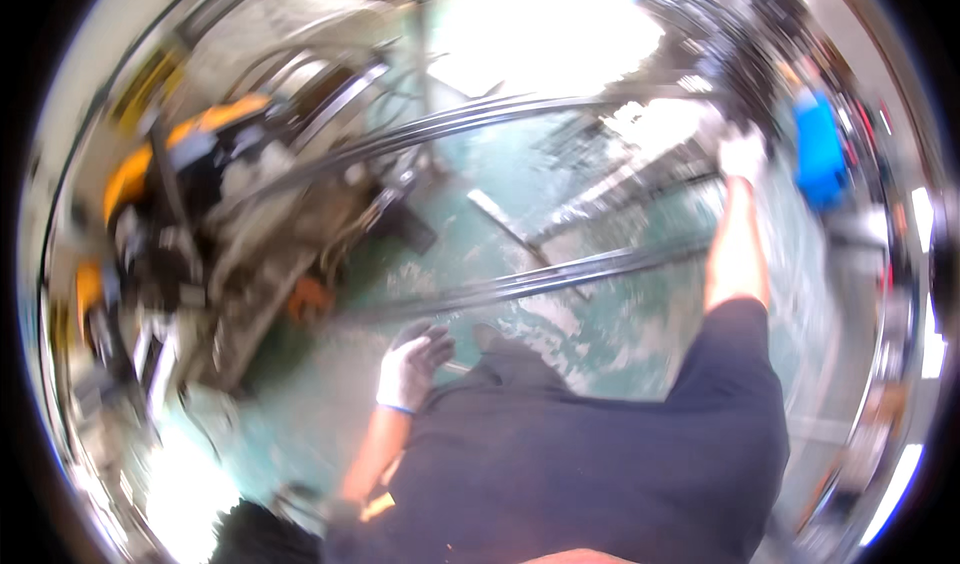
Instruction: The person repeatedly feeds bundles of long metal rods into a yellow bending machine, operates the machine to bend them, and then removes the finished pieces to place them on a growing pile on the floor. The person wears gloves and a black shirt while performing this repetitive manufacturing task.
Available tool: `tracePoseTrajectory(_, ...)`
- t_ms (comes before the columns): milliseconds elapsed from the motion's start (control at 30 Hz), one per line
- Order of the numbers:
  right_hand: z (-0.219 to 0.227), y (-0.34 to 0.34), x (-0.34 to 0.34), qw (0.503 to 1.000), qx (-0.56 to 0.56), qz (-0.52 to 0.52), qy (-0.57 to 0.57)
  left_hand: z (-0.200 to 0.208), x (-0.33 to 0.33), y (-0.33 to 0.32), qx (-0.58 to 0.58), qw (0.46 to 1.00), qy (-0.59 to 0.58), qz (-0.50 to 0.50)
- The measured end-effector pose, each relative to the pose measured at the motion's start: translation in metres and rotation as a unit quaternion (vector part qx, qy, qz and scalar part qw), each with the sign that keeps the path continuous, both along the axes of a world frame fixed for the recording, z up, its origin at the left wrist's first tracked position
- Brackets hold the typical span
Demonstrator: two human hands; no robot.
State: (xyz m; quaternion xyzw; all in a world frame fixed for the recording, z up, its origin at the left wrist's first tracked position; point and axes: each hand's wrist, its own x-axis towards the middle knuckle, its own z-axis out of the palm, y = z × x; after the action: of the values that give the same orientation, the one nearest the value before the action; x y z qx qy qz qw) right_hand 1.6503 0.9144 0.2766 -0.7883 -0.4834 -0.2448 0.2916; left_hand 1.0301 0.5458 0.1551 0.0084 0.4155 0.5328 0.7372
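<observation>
My left hand (412,366), in a white glove with dark fingertips, is held in front of my body. Its fingers are loosely bent and a little apart, with nothing visible in them. My right arm reaches far out to the right. The gloved right hand (741,154) is at a dense pile of dark, thin metal pieces (735,59), near the end of some long dark metal bars (480,114). Motion blur hides its fingers, so I cannot tell whether it grips anything. Another long metal bar (540,282) runs across in front of me.
A machine with a yellow-orange cover (195,144) stands on the left, an orange part (310,299) low on it. A blue container (820,152) is at the right. The worn green floor (590,339) shows below the bars. A bushy black shape (262,536) is at lower left.
</observation>
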Motion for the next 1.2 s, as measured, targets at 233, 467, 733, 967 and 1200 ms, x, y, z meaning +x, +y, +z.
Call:
tracePoseTrajectory(233,-0.083,0.135,0.085,0.949,-0.233,-0.011,-0.212,0.031,-0.003,-0.011,-0.03,0.959,0.233,0.161)
tracePoseTrajectory(467,-0.148,0.035,-0.106,0.953,-0.092,0.225,-0.179,-0.005,0.016,-0.086,-0.111,0.949,0.195,0.222)
tracePoseTrajectory(733,-0.279,-0.275,-0.318,0.824,-0.464,0.307,-0.106,-0.008,-0.045,-0.27,-0.132,0.876,0.248,0.391)
tracePoseTrajectory(967,-0.247,-0.509,-0.648,0.553,-0.466,0.69,-0.012,-0.021,-0.07,-0.521,-0.182,0.75,0.21,0.6)
tracePoseTrajectory(1200,-0.068,-0.775,-0.876,0.261,-0.38,0.887,-0.001,-0.06,-0.053,-0.67,-0.225,0.614,0.125,0.746)
